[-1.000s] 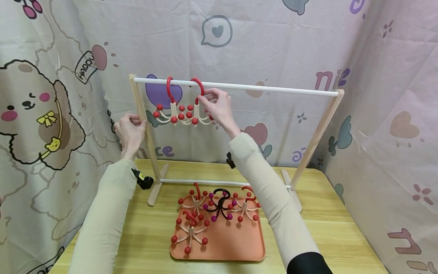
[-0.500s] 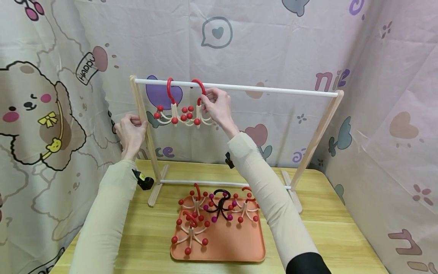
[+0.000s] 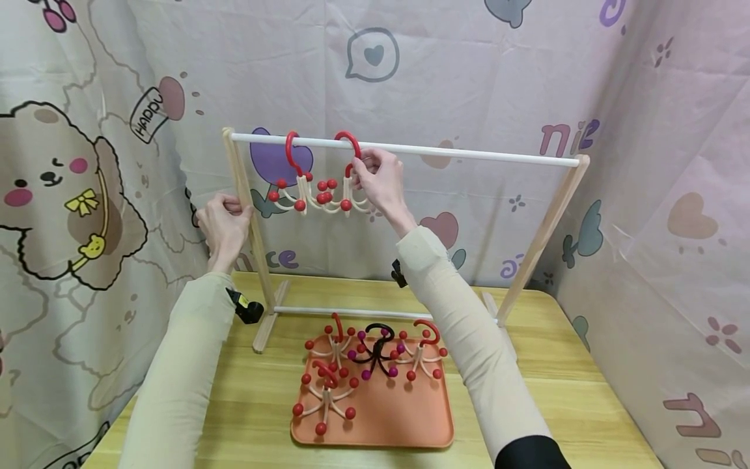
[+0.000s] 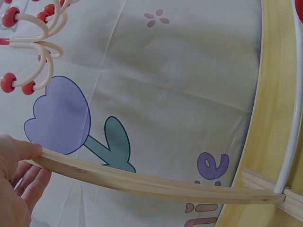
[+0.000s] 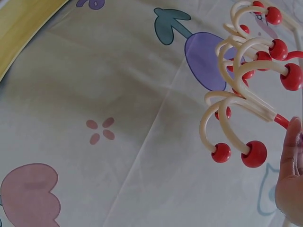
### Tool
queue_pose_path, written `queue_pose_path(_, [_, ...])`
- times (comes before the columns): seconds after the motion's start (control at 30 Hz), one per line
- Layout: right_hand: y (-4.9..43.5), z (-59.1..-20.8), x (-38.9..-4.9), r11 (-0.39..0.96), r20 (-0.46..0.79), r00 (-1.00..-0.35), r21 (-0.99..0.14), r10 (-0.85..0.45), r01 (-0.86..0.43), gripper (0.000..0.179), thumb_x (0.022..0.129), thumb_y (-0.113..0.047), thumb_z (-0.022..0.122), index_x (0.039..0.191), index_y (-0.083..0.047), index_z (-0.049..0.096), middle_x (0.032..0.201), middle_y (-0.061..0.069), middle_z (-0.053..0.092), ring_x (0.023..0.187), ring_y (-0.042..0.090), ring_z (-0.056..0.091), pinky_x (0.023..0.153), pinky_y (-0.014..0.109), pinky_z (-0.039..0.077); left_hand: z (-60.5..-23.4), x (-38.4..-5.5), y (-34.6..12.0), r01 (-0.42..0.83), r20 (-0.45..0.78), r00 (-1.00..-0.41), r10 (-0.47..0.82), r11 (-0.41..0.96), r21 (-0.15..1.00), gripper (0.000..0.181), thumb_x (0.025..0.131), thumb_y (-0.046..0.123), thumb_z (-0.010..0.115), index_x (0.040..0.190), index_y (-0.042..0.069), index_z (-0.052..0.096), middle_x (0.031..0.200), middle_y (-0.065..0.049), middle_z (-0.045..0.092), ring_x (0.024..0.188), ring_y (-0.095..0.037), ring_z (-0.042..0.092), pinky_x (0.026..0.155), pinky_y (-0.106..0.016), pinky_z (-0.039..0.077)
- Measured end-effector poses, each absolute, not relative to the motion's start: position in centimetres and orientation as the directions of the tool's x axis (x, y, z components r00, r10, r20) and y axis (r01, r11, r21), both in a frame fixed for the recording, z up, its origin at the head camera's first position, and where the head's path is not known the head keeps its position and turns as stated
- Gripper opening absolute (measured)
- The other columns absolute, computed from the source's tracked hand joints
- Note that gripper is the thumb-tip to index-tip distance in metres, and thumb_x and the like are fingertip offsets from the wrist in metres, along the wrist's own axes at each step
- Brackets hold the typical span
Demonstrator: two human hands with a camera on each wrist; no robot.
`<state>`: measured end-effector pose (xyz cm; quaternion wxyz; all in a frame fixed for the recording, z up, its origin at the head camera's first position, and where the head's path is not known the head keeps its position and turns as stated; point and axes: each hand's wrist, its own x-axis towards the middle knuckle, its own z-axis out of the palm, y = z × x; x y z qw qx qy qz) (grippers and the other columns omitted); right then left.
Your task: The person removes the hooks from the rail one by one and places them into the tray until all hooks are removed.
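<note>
My left hand [image 3: 224,225] grips the left wooden post [image 3: 258,251] of a rack, thumb on one side and fingers on the other in the left wrist view. Along the rack's white top rail [image 3: 445,152], my right hand [image 3: 381,179] pinches the red stem of a multi-armed hook [image 3: 347,195], cream with red ball tips, whose curved top loops over the rail. A matching hook [image 3: 301,192] hangs from the rail just to its left, their ball-tipped arms overlapping. In the right wrist view, the fingers [image 5: 289,146] lie against the red stem.
An orange tray [image 3: 404,417] on the wooden table [image 3: 562,391] bears several similar hooks, one of them a black hook [image 3: 376,352] with purple balls. The rack's lower white rail [image 3: 351,313] runs behind the tray. Printed cloth hangs on the sides and back.
My right hand has slid slightly right along the rail with the pinched hook, widening the gap between the two hook tops. The left hand stays on the post.
</note>
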<state>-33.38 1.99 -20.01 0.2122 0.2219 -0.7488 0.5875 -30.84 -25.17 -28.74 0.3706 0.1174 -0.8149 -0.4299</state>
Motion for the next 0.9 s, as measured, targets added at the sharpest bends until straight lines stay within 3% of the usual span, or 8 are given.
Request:
queue_pose_path(0.17, [2.1,-19.9,-33.5,0.211,0.579,-0.812,-0.787,-0.07,-0.58,0.019,0.098,-0.007,0.063,0.111,0.006,0.068,0.094,0.025,0.072,0.076,0.035,0.07,0.074,0.043,0.062,-28.8,-30.8,-25.2,0.122,0.495,-0.704,-0.509,0.601,0.79,0.026,0.092,0.016,0.07,0.111,-0.002,0.069,0.109,-0.025,0.07,0.117,-0.038,0.048,0.109,-0.048,0.03])
queue_pose_path(0.4, [2.7,-19.8,-33.3,0.2,0.602,-0.795,-0.772,-0.072,-0.603,0.02,0.097,-0.007,0.063,0.112,0.006,0.067,0.094,0.025,0.072,0.074,0.032,0.07,0.066,0.025,0.06,-28.6,-30.8,-25.1,0.113,0.487,-0.705,-0.515,0.597,0.795,0.027,0.092,0.017,0.069,0.112,-0.001,0.069,0.11,-0.025,0.07,0.118,-0.038,0.048,0.109,-0.047,0.03])
queue_pose_path(0.57, [3.2,-19.8,-33.2,0.171,0.607,-0.792,-0.776,-0.061,-0.608,0.021,0.097,-0.006,0.064,0.113,0.007,0.067,0.096,0.026,0.072,0.068,0.02,0.067,0.065,0.024,0.059,-28.6,-30.8,-25.1,0.111,0.484,-0.706,-0.517,0.594,0.797,0.026,0.092,0.016,0.07,0.112,-0.001,0.069,0.109,-0.025,0.07,0.118,-0.037,0.048,0.109,-0.047,0.03])
queue_pose_path(0.77, [4.1,-20.0,-33.1,0.138,0.619,-0.785,-0.775,-0.026,-0.616,0.023,0.096,-0.005,0.065,0.115,0.007,0.066,0.098,0.027,0.072,0.072,0.028,0.068,0.065,0.023,0.059,-28.6,-30.8,-25.2,0.115,0.492,-0.704,-0.512,0.601,0.791,0.025,0.091,0.016,0.07,0.11,-0.001,0.07,0.109,-0.025,0.071,0.117,-0.038,0.049,0.109,-0.047,0.03])
queue_pose_path(0.9, [4.7,-20.1,-32.9,0.093,0.657,-0.754,-0.75,-0.003,-0.655,0.024,0.096,-0.003,0.064,0.114,0.012,0.064,0.097,0.032,0.07,0.065,0.017,0.066,0.063,0.022,0.058,-28.6,-30.9,-25.2,0.114,0.492,-0.701,-0.516,0.6,0.792,0.026,0.091,0.016,0.07,0.11,-0.001,0.07,0.109,-0.025,0.071,0.118,-0.038,0.049,0.109,-0.047,0.031])
